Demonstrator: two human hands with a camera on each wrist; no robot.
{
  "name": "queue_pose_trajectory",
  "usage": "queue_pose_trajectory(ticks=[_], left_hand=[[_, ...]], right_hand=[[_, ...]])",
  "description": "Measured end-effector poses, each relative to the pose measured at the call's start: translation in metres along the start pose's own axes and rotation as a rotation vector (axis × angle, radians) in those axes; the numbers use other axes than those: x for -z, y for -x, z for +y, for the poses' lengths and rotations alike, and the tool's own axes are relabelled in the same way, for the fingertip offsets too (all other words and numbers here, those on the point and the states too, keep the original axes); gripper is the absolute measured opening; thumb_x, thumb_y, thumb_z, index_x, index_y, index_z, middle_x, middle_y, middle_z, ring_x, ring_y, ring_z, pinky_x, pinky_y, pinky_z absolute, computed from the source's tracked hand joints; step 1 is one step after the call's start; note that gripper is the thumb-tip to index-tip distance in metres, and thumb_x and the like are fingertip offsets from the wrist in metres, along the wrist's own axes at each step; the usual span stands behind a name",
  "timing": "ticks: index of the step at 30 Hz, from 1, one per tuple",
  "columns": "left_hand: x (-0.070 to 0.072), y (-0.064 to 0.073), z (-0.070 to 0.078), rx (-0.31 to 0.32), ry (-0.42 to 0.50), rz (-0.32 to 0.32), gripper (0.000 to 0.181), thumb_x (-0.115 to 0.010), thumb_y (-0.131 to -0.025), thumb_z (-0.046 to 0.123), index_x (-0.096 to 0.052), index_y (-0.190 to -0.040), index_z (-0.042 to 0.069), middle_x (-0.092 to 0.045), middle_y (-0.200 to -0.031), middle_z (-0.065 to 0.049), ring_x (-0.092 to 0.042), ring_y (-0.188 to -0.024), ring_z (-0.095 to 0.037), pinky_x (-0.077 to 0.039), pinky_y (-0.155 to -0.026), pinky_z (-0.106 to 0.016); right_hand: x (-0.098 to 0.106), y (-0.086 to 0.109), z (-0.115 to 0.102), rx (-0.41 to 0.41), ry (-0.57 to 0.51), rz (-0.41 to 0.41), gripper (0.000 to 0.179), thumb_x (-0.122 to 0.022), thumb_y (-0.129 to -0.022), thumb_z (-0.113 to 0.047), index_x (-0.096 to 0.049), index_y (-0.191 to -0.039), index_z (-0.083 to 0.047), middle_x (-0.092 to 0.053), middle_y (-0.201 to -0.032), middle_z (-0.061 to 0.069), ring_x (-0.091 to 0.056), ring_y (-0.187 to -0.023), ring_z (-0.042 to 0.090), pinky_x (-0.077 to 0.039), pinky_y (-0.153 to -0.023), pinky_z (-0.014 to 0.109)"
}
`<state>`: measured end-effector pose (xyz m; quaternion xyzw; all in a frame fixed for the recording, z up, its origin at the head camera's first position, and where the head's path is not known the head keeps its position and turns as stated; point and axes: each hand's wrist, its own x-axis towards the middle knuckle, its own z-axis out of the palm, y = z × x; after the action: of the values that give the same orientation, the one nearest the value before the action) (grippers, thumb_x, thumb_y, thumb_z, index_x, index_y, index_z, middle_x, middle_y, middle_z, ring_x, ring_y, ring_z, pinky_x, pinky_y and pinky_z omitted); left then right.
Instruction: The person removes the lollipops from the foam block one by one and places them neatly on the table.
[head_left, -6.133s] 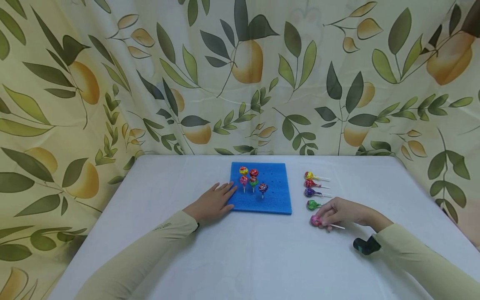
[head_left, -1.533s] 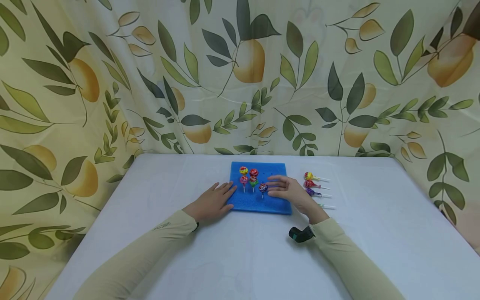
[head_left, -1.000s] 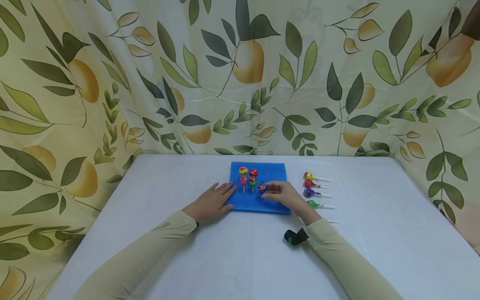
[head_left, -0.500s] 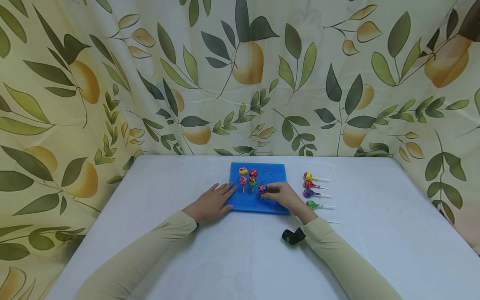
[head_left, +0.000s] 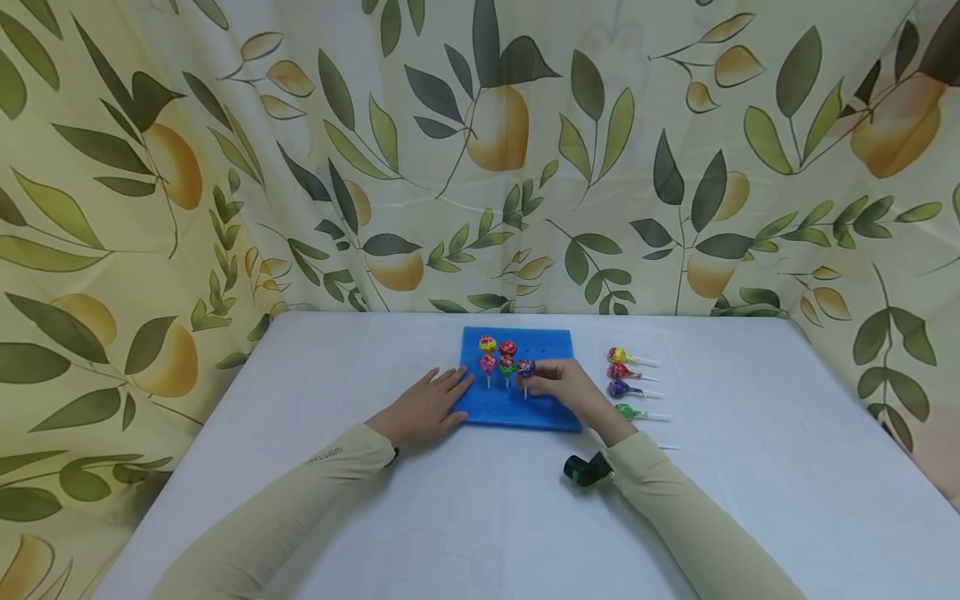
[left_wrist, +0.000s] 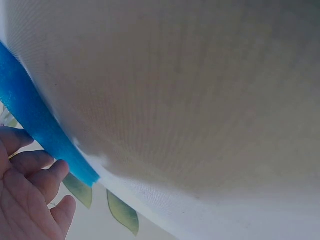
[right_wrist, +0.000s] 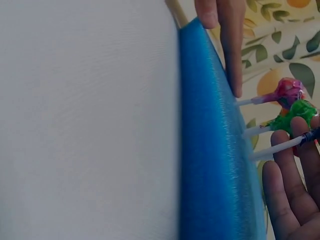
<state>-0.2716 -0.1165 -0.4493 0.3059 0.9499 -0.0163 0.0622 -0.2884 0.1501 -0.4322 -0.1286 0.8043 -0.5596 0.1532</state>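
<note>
My right hand [head_left: 566, 386] pinches a dark blue-purple lollipop [head_left: 526, 367] upright over the blue foam board [head_left: 487, 408]. Its white stick [right_wrist: 280, 148] runs down to the board's surface in the right wrist view. My left hand [head_left: 423, 407] lies with straight fingers on the board's left edge; the left wrist view shows its fingers [left_wrist: 45, 175] along that edge. Left of the pinched lollipop, a yellow lollipop [head_left: 487, 343], a red one [head_left: 507, 347], a pink one [head_left: 488, 363] and a green one [head_left: 507, 365] stand in the board.
Right of the board, a yellow lollipop [head_left: 619, 355], a red one [head_left: 619, 372], a purple one [head_left: 620, 389] and a green one [head_left: 627, 412] lie in a column on the white table [head_left: 480, 517]. Below them another stick shows, its head hidden by my right arm. A patterned curtain [head_left: 420, 167] hangs behind.
My right hand went from the pink lollipop on the table to the board and took hold of the dark blue-purple lollipop, which now sits higher with more stick showing. My left hand stayed put.
</note>
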Motion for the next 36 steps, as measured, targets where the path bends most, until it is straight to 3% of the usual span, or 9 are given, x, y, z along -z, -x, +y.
queue_pose_trajectory(ticks=[13, 23, 29, 36], left_hand=[[-0.001, -0.001, 0.0, -0.001, -0.001, 0.01, 0.066, -0.038, -0.098, 0.049, -0.023, -0.15, 0.013, -0.021, -0.158, -0.007, -0.024, -0.145, -0.023, -0.016, -0.12, -0.043], [-0.002, 0.0, -0.001, -0.006, -0.003, 0.019, 0.065, -0.037, -0.098, 0.049, -0.023, -0.15, 0.013, -0.021, -0.157, -0.007, -0.024, -0.145, -0.023, -0.017, -0.119, -0.043], [-0.001, 0.001, -0.001, -0.012, -0.01, 0.021, 0.065, -0.037, -0.098, 0.049, -0.023, -0.15, 0.013, -0.021, -0.157, -0.007, -0.024, -0.145, -0.023, -0.017, -0.119, -0.043], [-0.002, 0.001, -0.001, -0.019, -0.019, 0.032, 0.065, -0.037, -0.098, 0.049, -0.024, -0.15, 0.012, -0.022, -0.157, -0.008, -0.025, -0.144, -0.024, -0.018, -0.119, -0.044]], right_hand=[[0.016, 0.001, -0.012, 0.032, -0.054, 0.004, 0.035, -0.054, -0.095, -0.015, -0.057, -0.122, 0.008, -0.063, -0.118, 0.024, -0.067, -0.104, 0.026, -0.051, -0.093, 0.042], [0.04, 0.007, -0.021, 0.015, 0.013, 0.045, 0.042, -0.058, -0.093, -0.019, -0.056, -0.123, 0.009, -0.065, -0.115, 0.024, -0.07, -0.094, 0.017, -0.054, -0.089, 0.039], [0.061, 0.013, -0.025, 0.014, 0.082, 0.07, 0.042, -0.058, -0.094, -0.02, -0.056, -0.123, 0.01, -0.065, -0.113, 0.027, -0.07, -0.092, 0.019, -0.056, -0.084, 0.036], [0.087, 0.024, -0.026, -0.014, 0.18, 0.073, 0.044, -0.057, -0.094, -0.027, -0.055, -0.125, 0.005, -0.065, -0.116, 0.024, -0.067, -0.094, 0.025, -0.053, -0.088, 0.045]])
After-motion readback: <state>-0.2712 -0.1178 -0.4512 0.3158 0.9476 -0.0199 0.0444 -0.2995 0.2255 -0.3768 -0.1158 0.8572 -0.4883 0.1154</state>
